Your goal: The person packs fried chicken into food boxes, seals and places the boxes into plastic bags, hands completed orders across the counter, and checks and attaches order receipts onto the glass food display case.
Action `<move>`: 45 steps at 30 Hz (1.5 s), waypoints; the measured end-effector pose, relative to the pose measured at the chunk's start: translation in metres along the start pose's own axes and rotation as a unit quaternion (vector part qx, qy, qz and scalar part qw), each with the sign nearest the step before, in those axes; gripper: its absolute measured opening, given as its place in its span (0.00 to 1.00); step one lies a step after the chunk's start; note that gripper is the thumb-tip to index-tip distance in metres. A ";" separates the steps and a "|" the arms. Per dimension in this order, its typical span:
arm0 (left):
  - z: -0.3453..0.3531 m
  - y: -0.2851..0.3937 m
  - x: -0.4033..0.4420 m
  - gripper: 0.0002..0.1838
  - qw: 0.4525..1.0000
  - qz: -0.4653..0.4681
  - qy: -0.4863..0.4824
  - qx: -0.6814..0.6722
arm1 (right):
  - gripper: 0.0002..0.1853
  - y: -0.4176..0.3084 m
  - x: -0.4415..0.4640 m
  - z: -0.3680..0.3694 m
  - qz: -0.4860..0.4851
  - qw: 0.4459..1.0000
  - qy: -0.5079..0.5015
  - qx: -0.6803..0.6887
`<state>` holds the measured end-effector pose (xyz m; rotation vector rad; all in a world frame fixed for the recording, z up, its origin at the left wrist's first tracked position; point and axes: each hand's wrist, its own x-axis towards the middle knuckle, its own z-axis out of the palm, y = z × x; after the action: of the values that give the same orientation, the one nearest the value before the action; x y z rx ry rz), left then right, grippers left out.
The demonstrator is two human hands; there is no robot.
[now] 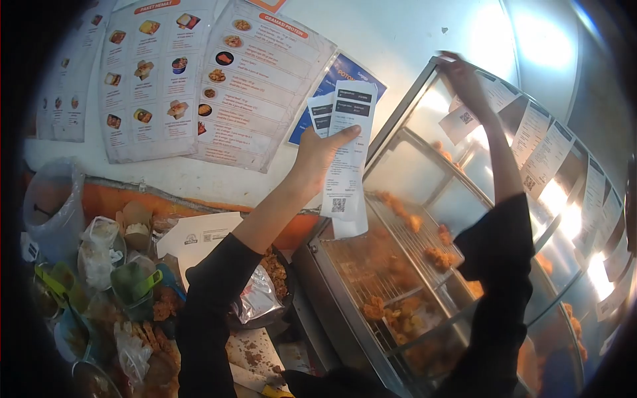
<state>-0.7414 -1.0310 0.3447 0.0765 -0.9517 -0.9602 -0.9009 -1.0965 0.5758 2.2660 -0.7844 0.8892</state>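
My left hand is closed around several long paper receipts, thumb across their front. They show dark header boxes, and the front one has a QR code near its lower end. My right hand is raised at the top corner of the glass food display case. Its fingers look stretched out and apart, slightly blurred, and I cannot tell whether they touch the frame. Close beside that hand and forearm, a printed slip with a QR code hangs on the case.
More printed slips hang along the case. Fried chicken pieces lie on its racks. Menu sheets cover the wall. At lower left are a clear plastic container, a white box and a pan of fried food.
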 end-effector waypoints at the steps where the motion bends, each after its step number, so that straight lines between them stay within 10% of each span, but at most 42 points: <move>1: 0.005 0.004 -0.002 0.12 1.000 -0.006 -0.001 0.004 | 0.19 -0.029 -0.026 0.007 -0.064 0.965 -0.098 0.236; 4: 0.022 0.010 -0.012 0.13 0.999 -0.013 -0.010 0.031 | 0.25 -0.107 -0.081 0.019 0.055 0.935 -0.198 0.288; 10: 0.041 0.012 -0.079 0.17 0.994 0.002 -0.078 0.070 | 0.28 -0.155 -0.169 0.022 -0.076 0.963 -0.116 0.230; 14: 0.061 0.004 -0.156 0.15 0.997 -0.001 -0.033 0.071 | 0.28 -0.181 -0.230 0.023 0.015 0.964 -0.062 0.258; 16: 0.063 -0.001 -0.188 0.18 0.993 -0.041 -0.024 0.108 | 0.27 -0.177 -0.269 0.033 0.106 0.834 -0.085 0.534; 20: 0.063 -0.021 -0.244 0.18 0.942 0.169 0.183 0.223 | 0.29 -0.213 -0.357 0.027 0.099 0.755 -0.099 0.640; 22: 0.058 -0.043 -0.266 0.15 0.854 0.249 0.320 0.326 | 0.28 -0.234 -0.387 0.036 0.016 0.923 -0.052 0.382; 30: -0.002 -0.058 -0.395 0.15 0.785 0.055 0.411 0.460 | 0.20 -0.281 -0.502 0.058 0.164 0.634 -0.292 0.697; 32: -0.008 -0.059 -0.430 0.16 0.730 0.035 0.368 0.574 | 0.21 -0.291 -0.537 0.073 0.272 0.502 -0.383 0.726; 36: -0.002 -0.071 -0.472 0.20 0.744 -0.069 0.263 0.610 | 0.22 -0.283 -0.578 0.069 0.170 0.606 -0.455 0.630; 41: 0.028 -0.112 -0.472 0.23 0.854 -0.155 0.125 0.481 | 0.12 -0.271 -0.613 0.068 0.354 0.508 -0.216 0.755; 45: 0.052 -0.132 -0.450 0.25 0.913 -0.231 0.002 0.337 | 0.11 -0.257 -0.625 0.041 0.482 0.590 -0.125 0.635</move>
<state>-0.9637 -0.7671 0.0223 0.9235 -1.2580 -1.0147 -1.0858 -0.7634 0.0166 3.0780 -2.1450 2.1932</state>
